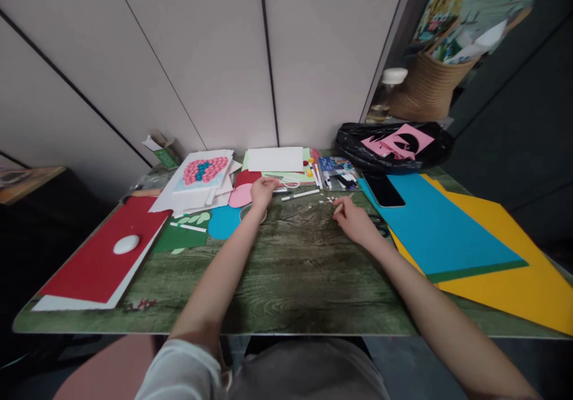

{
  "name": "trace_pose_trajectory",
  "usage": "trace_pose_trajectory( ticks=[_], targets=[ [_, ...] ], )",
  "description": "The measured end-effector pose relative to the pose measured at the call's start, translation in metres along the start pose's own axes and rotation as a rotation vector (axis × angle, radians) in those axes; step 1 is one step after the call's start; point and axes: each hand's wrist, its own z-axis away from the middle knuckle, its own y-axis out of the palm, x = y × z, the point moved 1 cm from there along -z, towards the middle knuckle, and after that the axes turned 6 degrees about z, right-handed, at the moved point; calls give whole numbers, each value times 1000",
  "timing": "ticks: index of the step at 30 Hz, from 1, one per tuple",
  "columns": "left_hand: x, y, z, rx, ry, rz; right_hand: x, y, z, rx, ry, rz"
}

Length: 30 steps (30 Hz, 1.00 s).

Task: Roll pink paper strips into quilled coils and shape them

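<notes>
Over the middle of the green wooden table [286,292], my left hand [263,193] has its fingers pinched together, and what they hold, if anything, is too small to make out. Beneath its wrist lies a roll of tape, partly hidden. White-handled scissors [292,184] are just right of its fingertips. My right hand [351,218] is closed, its thumb and fingers together beside small paper scraps [329,200]; its contents cannot be made out. Dark-handled scissors [381,225] lie partly behind this hand. A white marker [301,195] rests between the two hands.
Red paper [102,251] with a white oval object [126,244] is at left, near a picture with pink and blue balls [205,171]. On the right are blue paper [434,227], yellow paper [514,257], a phone [384,190] and a black bag [351,140].
</notes>
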Motion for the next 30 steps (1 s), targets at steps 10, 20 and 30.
trace_pose_trajectory(
  ticks=[10,20,30],
  targets=[
    [-14,3,-51,91,40,-576,-24,-20,-20,39,178,441],
    [-18,-63,-67,239,154,-1010,-47,-23,-26,108,284,552],
    [-7,-66,-81,426,186,-1223,-49,-16,-27,75,264,620]
  ],
)
